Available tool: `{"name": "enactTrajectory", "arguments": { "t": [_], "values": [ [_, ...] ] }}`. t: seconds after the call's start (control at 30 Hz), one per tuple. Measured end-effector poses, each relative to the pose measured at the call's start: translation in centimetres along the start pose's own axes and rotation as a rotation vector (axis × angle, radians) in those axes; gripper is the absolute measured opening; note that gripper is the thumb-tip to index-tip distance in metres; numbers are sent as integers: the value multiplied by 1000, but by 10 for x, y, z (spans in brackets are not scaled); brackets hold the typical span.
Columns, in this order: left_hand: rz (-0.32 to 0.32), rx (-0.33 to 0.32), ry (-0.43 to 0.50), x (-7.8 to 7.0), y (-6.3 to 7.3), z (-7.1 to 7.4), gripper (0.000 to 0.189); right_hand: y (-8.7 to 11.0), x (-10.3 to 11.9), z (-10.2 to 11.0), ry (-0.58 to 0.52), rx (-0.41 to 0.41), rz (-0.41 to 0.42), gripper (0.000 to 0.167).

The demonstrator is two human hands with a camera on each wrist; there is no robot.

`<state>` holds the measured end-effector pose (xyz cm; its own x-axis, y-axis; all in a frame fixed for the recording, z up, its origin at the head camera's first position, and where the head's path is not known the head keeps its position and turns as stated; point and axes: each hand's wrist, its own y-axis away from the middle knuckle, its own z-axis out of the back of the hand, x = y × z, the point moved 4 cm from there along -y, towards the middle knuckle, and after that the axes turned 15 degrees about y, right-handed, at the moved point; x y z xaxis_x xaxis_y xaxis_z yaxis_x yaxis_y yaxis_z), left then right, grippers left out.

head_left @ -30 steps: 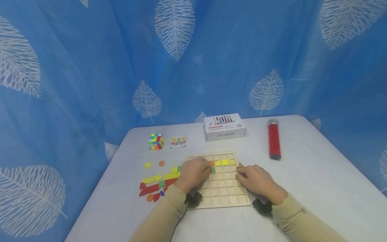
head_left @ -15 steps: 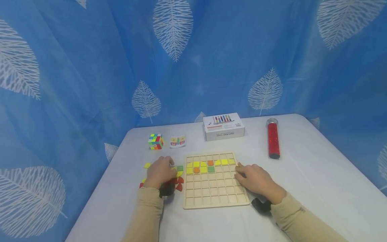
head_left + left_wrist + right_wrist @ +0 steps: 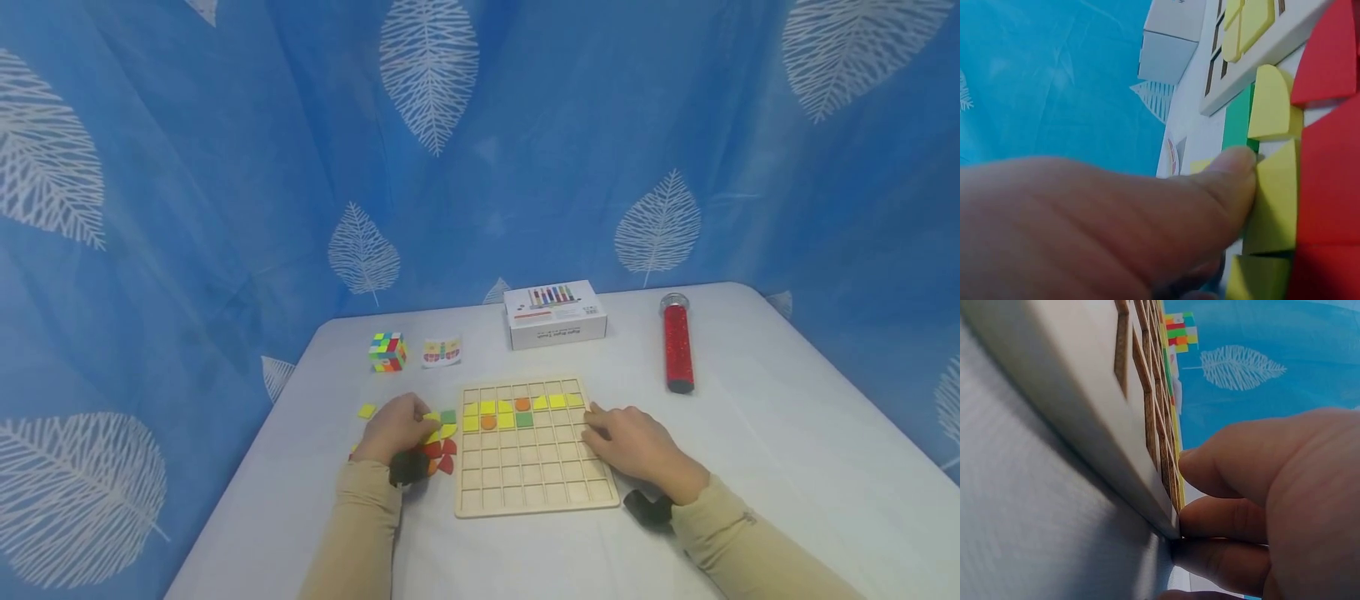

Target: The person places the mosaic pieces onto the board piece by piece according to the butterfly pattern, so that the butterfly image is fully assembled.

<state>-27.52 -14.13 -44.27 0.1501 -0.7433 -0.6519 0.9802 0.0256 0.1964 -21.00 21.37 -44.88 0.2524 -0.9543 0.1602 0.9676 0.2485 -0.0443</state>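
A square wooden grid board (image 3: 543, 479) lies on the table, with yellow, orange and green tiles in its two upper filled rows. My right hand (image 3: 637, 446) grips the board's right edge; in the right wrist view the thumb (image 3: 1229, 456) reaches over the top and the fingers lie along the side. Left of the board, my left hand (image 3: 392, 427) is over the loose tiles and pinches a yellow tile (image 3: 1274, 197) with a curved edge, its fingers largely hidden behind the thumb. Beside that tile are a green square tile (image 3: 447, 417) and several red tiles (image 3: 445, 464).
A colour puzzle cube (image 3: 387, 352) and a small pattern card (image 3: 442, 352) stand behind the left hand. Farther back is a white printed box (image 3: 557, 315). A red glittery tube (image 3: 678, 346) lies at the right. One yellow tile (image 3: 367, 411) lies apart on the left.
My left hand has left the board's upper left part and moved left to the loose tiles, uncovering tiles in the grid. My right hand has stayed at the board's edge.
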Motion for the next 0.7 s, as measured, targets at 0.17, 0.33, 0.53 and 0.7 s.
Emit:
{"name": "enactTrajectory", "arguments": {
  "t": [0.17, 0.33, 0.53, 0.7],
  "values": [
    [-94, -118, -4, -14, 4, 6, 18, 0, -1, -1, -6, 12, -8, 42],
    [-383, -217, 14, -50, 19, -12, 13, 0, 0, 0, 4, 11, -10, 41],
    [-737, -221, -123, -97, 39, -56, 8, 1, 1, 2, 3, -2, -6, 41],
    [-885, -186, -218, -113, 43, -83, 8, 1, 2, 1, 1, 0, -2, 41]
  ]
}}
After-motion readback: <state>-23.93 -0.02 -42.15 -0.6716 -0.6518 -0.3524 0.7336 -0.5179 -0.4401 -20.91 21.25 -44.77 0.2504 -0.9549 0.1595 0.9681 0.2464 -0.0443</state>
